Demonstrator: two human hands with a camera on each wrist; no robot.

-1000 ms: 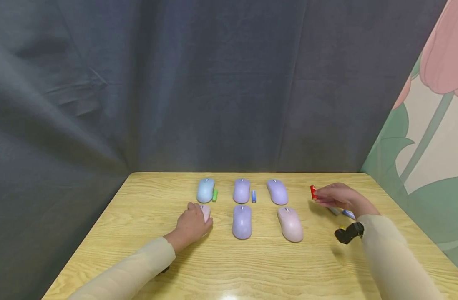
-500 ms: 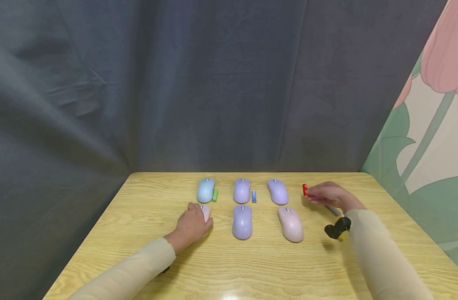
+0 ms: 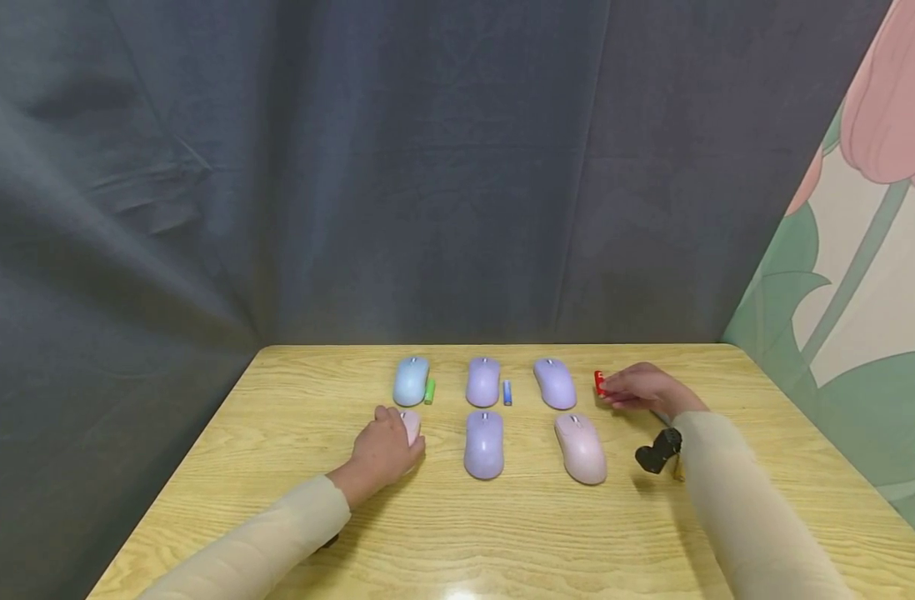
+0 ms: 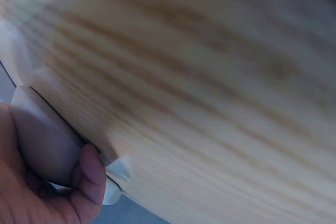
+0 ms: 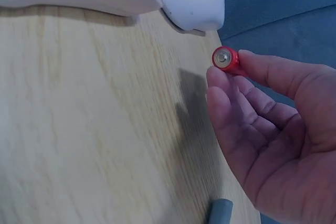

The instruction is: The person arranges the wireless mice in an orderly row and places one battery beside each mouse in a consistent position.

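My right hand (image 3: 641, 388) pinches a red battery (image 5: 224, 58) between thumb and fingertips, held just right of the top-right purple mouse (image 3: 555, 384). The battery's metal end faces the right wrist camera, and the hand's shadow falls on the wood below. At the left, my left hand (image 3: 384, 443) grips a pale pink mouse (image 4: 50, 137), its fingers and thumb curled over the sides. Most of that mouse is hidden under the hand in the head view. A green battery (image 3: 430, 392) lies beside the light blue mouse (image 3: 411, 382), and a blue battery (image 3: 507, 393) beside the middle purple mouse (image 3: 483, 382).
The front row also has a purple mouse (image 3: 483, 445) and a pink mouse (image 3: 581, 449). A grey battery (image 5: 220, 212) lies under the right arm, with something yellow (image 3: 679, 469) near the wrist camera. A dark curtain (image 3: 427, 175) hangs behind the wooden table (image 3: 457, 533).
My right hand has moved left with the red battery, from the table's right part to near the top-right purple mouse. My left hand stays on the pink mouse.
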